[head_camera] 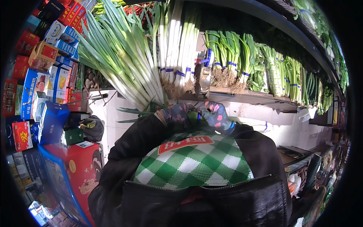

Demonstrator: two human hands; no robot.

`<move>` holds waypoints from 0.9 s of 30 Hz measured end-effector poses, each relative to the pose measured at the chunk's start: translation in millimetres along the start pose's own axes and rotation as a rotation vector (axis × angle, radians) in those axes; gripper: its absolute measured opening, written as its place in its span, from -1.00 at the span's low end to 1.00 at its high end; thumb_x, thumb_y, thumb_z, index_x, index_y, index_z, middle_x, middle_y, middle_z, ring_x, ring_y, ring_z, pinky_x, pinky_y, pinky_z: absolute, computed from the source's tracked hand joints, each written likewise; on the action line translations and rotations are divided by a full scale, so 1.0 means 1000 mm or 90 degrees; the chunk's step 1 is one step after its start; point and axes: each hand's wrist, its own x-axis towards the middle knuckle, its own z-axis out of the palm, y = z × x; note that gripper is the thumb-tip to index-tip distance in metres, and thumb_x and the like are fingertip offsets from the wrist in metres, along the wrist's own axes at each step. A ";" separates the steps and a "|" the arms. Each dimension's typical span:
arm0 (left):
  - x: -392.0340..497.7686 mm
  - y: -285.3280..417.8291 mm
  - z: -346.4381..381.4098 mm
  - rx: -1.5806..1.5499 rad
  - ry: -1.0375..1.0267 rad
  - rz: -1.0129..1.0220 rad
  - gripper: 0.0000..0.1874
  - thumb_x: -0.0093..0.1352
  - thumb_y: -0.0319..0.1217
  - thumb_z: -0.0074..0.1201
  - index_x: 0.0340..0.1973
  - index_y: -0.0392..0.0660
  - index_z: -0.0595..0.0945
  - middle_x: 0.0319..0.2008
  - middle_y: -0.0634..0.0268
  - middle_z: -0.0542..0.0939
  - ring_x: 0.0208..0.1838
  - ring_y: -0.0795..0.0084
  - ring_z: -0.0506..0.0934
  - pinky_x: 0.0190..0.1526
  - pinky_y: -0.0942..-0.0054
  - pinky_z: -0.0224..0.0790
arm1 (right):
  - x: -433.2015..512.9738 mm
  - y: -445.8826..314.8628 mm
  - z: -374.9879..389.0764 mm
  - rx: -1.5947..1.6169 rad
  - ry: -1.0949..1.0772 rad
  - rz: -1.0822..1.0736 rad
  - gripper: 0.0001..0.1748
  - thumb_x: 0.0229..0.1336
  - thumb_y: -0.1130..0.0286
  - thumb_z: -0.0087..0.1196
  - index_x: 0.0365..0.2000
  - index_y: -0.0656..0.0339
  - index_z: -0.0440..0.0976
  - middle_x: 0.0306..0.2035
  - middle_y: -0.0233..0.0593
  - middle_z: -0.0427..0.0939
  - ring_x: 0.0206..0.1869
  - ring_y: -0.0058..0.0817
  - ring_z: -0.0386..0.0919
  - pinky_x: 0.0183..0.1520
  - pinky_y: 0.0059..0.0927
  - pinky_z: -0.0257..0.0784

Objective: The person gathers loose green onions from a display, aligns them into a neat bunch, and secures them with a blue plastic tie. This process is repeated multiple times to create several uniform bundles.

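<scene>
A bundle of large green onions (251, 121) lies crosswise before my body. Its leaves spread to the left and its white stalks to the right, with a blue tape band near the right end. My left hand (177, 115), in a flowered glove, grips the bundle's green part. Close beside it, my right hand (217, 115) in a matching glove has its fingers curled on the same part. Blue tape (198, 116) shows between both hands; the fingertips are partly hidden. Beyond them, a tape dispenser (205, 75) with a blue roll stands at the shelf edge.
A large loose pile of green onions (124, 56) leans on the shelf at left. Taped bundles of leeks (177, 54), scallions (231, 56) and celery (293, 76) line the shelf. Stacked cartons (34, 88) and a red box (79, 167) crowd the left; a black bag (93, 128) sits nearby.
</scene>
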 end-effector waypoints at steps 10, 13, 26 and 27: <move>-0.012 0.019 -0.031 0.138 -0.001 -0.044 -0.59 0.04 -0.24 0.30 -0.27 -0.20 0.59 -0.26 0.00 0.60 -0.16 0.12 0.57 -0.11 0.25 0.42 | -0.018 -0.002 -0.023 -0.727 -0.154 -0.530 -0.73 0.06 0.24 0.08 -0.19 -0.01 0.56 0.05 -0.22 0.50 0.09 -0.20 0.44 0.17 -0.09 0.32; -0.023 0.027 -0.042 0.225 -0.007 -0.075 -0.59 0.06 -0.23 0.29 -0.25 -0.19 0.59 -0.24 0.02 0.60 -0.14 0.13 0.56 -0.09 0.25 0.41 | -0.024 0.010 -0.028 -0.722 -0.109 -0.518 -0.69 0.07 0.20 0.11 -0.13 -0.05 0.56 0.14 -0.18 0.45 0.18 -0.22 0.41 0.28 -0.16 0.22; -0.070 0.082 -0.096 0.339 -0.061 -0.147 -0.59 0.12 -0.20 0.28 -0.19 -0.15 0.59 -0.15 0.07 0.59 -0.05 0.16 0.55 0.00 0.25 0.39 | -0.029 -0.062 -0.112 -0.776 -0.229 -0.001 -0.18 -0.08 0.03 0.24 0.18 0.14 0.26 -0.22 -0.14 0.54 -0.15 -0.22 0.53 -0.07 -0.16 0.41; -0.073 0.082 -0.104 0.360 -0.039 -0.116 -0.59 0.13 -0.20 0.28 -0.19 -0.15 0.59 -0.14 0.07 0.59 -0.04 0.17 0.55 0.01 0.25 0.39 | -0.028 -0.062 -0.111 -0.684 -0.229 0.002 -0.26 -0.08 0.02 0.24 0.10 0.15 0.34 -0.19 -0.12 0.53 -0.17 -0.21 0.53 -0.15 -0.17 0.45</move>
